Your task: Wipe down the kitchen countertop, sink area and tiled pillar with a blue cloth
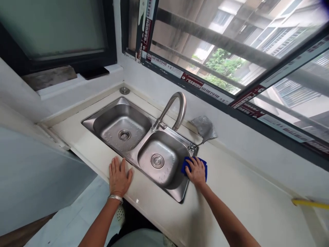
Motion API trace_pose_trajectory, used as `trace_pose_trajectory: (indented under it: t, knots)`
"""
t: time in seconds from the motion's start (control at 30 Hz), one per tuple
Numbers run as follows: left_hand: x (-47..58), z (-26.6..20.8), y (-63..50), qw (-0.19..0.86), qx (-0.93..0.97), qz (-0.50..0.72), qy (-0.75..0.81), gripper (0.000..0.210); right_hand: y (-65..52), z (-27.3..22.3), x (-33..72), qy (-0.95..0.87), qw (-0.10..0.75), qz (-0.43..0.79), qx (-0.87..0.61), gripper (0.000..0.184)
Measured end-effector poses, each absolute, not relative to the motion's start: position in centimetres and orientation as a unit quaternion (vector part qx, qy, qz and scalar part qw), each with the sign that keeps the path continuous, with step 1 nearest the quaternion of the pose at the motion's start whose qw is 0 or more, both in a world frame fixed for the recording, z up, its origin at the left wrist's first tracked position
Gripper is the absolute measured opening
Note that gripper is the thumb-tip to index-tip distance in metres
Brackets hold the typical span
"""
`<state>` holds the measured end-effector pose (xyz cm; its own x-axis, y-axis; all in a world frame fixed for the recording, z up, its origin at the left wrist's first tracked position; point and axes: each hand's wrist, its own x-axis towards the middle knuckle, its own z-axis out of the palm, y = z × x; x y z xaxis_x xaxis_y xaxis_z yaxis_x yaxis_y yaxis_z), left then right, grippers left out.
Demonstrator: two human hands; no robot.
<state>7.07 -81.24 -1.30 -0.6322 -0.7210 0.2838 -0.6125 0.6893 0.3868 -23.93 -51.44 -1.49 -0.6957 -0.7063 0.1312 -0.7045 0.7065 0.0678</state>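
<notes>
- While the right hand (196, 168) bends over a blue cloth (184, 167) at the sink's (133, 155) right rim, I can't tell whether it grips!
- Left hand (119, 176), fingers apart, flat before the sink.
- Sink's left basin (115, 124), right basin (167, 145): water drops (162, 178) in both!
- Faucet (183, 106) arches behind the sink.

The sink (115, 123) is metal, smooth with a satin shine; the faucet (183, 106) is brushed metal, softer in sheen; the countertop (231, 192) looks smooth and faintly glossy. The cloth (205, 165) is matt; the crumpled bag (204, 127) looks like plastic, wrinkled and shiny; the block (50, 78) looks like rough, dull wood.
</notes>
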Motion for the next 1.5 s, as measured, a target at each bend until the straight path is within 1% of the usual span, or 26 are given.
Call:
trace_pose_trajectory:
  t: [0.13,0.27,0.37,0.6,0.7,0.87,1.03,1.17,1.27,1.43,1.5]
  knots:
    - [7.1,-1.3,-81.3,0.211,0.37,-0.122,-0.897,0.059,-52.7,-2.0,-26.0,-0.926,0.082,0.01,0.369,0.041]
    - [7.1,-1.3,-81.4,0.217,0.372,-0.117,-0.895,0.059,-52.7,-2.2,-25.4,-0.931,0.095,0.025,0.351,0.038]
    - [7.2,-1.6,-81.4,0.222,0.374,-0.12,-0.893,0.06,-52.1,-2.0,-23.3,-0.928,0.107,0.036,0.356,0.036]
    - [7.7,-2.5,-81.3,0.25,0.37,-0.116,-0.887,0.06,-49.5,-1.5,-15.3,-0.886,0.138,0.063,0.439,0.03]
    - [7.8,-2.8,-81.4,0.257,0.365,-0.103,-0.889,0.06,-47.8,-2.2,-11.7,-0.867,0.143,0.105,0.467,0.032]
    - [7.8,-3.3,-81.6,0.26,0.353,-0.092,-0.894,0.062,-42.9,-3.0,-7.7,-0.854,0.133,0.163,0.476,0.041]
    - [7.5,-3.3,-81.5,0.256,0.356,-0.099,-0.893,0.064,-37.9,-2.9,-6.1,-0.839,0.115,0.164,0.506,0.044]
    - [7.3,-2.8,-81.3,0.246,0.359,-0.108,-0.894,0.064,-38.9,-2.8,-7.4,-0.854,0.087,0.157,0.488,0.042]
    - [7.2,-2.5,-81.2,0.241,0.362,-0.108,-0.894,0.063,-41.7,-2.7,-10.6,-0.884,0.099,0.16,0.428,0.043]
    - [7.2,-2.4,-81.2,0.234,0.358,-0.091,-0.899,0.063,-45.2,-2.7,-18.7,-0.919,0.119,0.108,0.36,0.061]
    - [7.2,-2.3,-81.3,0.227,0.354,-0.082,-0.903,0.064,-46.0,-2.8,-22.0,-0.931,0.126,0.082,0.332,0.062]
